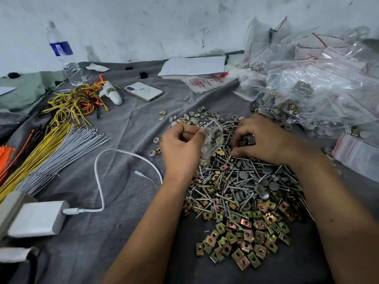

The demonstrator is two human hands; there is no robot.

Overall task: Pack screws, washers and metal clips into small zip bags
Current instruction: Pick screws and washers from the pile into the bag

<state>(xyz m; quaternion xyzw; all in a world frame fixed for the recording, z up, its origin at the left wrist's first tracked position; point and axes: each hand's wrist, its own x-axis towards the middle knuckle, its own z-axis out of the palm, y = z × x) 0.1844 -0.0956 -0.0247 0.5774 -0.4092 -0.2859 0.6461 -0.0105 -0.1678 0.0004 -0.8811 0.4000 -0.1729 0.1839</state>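
Your left hand (180,144) pinches the bag (212,138) by its rim above the pile's (242,193) far-left edge, right hand (264,140) curls round a few screws w/ washers beside it — bag's prob. thin & floppy, so grip near the mouth.

Phone (143,91) left of filled bags (320,95)
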